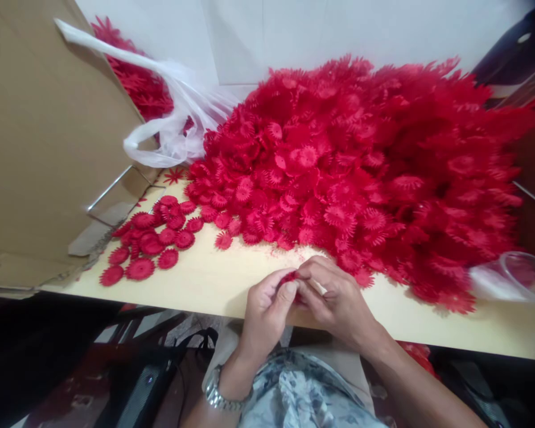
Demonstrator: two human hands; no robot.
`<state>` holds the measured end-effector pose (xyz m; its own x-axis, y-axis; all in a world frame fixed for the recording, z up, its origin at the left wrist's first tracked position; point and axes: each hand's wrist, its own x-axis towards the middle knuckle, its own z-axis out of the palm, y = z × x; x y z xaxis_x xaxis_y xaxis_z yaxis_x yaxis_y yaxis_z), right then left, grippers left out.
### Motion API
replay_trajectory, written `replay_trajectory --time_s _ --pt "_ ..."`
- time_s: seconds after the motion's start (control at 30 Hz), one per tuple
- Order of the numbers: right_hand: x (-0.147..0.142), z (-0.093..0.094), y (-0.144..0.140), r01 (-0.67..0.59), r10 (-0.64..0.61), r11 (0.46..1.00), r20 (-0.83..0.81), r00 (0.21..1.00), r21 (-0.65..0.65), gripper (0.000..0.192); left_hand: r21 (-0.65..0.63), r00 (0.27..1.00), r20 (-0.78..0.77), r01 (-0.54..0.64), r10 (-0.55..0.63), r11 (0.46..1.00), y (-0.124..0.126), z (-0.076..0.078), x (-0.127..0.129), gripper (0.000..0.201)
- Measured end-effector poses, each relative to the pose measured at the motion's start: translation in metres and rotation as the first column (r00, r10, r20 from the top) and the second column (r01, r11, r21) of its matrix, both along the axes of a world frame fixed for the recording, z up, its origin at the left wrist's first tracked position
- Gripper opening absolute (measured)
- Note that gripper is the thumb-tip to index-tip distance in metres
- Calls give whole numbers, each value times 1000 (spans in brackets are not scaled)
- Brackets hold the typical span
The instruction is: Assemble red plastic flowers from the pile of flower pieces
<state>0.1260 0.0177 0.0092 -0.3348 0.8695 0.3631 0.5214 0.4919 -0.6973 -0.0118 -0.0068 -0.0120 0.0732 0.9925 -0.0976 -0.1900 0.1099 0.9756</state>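
Observation:
Near the table's front edge, my left hand (266,309) is closed on a small red fabric flower (289,277), with the thumb pressed over it. My right hand (336,300) pinches the same flower from the other side. Fingers cover most of it, so its full shape is hidden. Right behind my hands rises a large heap of loose red flower pieces (339,166) with fringed edges. To the left lies a smaller group of round, compact red flowers (149,242), several of them flat on the table.
A cardboard box (31,137) stands at the left edge beside a white plastic bag (178,113). More red pieces (138,83) lie behind the bag. A clear plastic container (526,276) sits at the right. The pale table (218,279) meets a white wall (258,35) at the back.

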Motion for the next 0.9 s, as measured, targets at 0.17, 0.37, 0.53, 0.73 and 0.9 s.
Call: replay_trajectory --time_s 0.17,0.37,0.53,0.73,0.9 --pt "-1 2 -3 64 -97 970 -133 986 -237 18 -75 991 127 -39 48 996 2 -1 3 24" --pt "15 17 12 406 -394 906 -115 912 115 12 -227 964 232 -73 127 971 5 17 5 18" --pt "75 43 66 548 -662 725 203 721 418 15 -256 961 241 -76 139 964 3 22 1 18" --pt "84 50 72 390 -549 804 309 776 450 26 -226 960 246 -74 130 971 3 20 1 17" --pt "28 31 18 -46 48 996 20 999 -74 12 -153 979 193 -37 66 988 0 20 3 16"
